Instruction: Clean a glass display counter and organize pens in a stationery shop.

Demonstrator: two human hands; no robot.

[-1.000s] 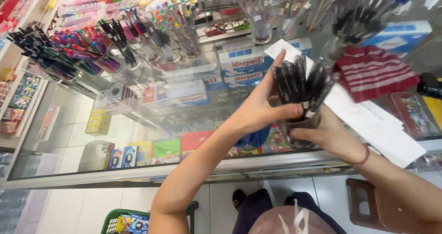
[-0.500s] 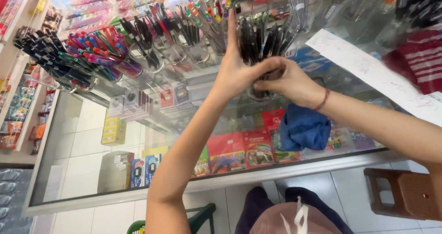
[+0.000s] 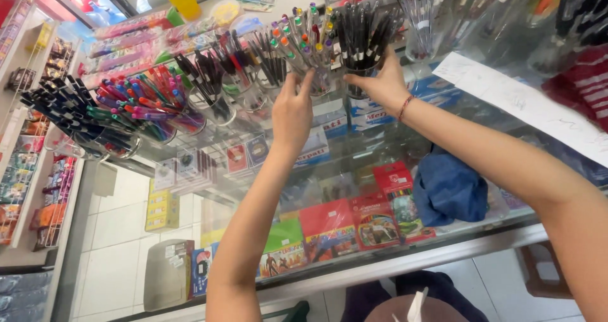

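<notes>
A clear cup full of black pens (image 3: 361,43) stands in a row of pen cups on the glass counter (image 3: 443,246). My right hand (image 3: 380,81) wraps around the base of that cup from the right. My left hand (image 3: 292,110) is open with fingers spread, its fingertips touching the neighbouring clear cup of pens with coloured caps (image 3: 304,40). Both forearms stretch out over the counter top.
More cups of coloured pens (image 3: 152,103) and black pens (image 3: 209,75) line the counter to the left. A white sheet of paper (image 3: 525,107) lies at the right. A blue cloth (image 3: 449,189) and red crayon boxes (image 3: 354,224) sit under the glass. A stool (image 3: 544,277) stands below right.
Both hands carried the cup of black pens from the right side of the counter to the far row of cups. My left hand has come off it and now touches the neighbouring cup.
</notes>
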